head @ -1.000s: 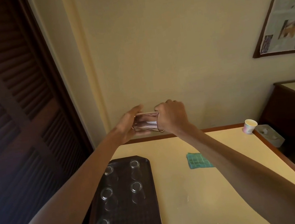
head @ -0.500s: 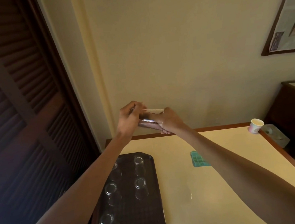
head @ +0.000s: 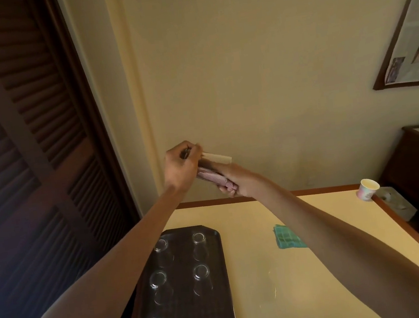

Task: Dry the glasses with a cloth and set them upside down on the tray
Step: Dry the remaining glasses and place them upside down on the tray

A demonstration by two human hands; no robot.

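Over table (head: 256, 272), glass (head: 215, 170) now tilted (was level); left hand (head: 179, 169) and right hand (head: 243, 183) fingers both curled round it.

A clear glass (head: 205, 168) is held tilted in the air beyond the tray (head: 192, 311), gripped at its upper end by the left hand (head: 180, 167). A pinkish cloth (head: 216, 181), gripped by the right hand (head: 243, 183), is pressed to the glass, perhaps pushed inside; blur hides which. Five other glasses (head: 200, 272) are set upside down, apart, in two columns on the dark tray.
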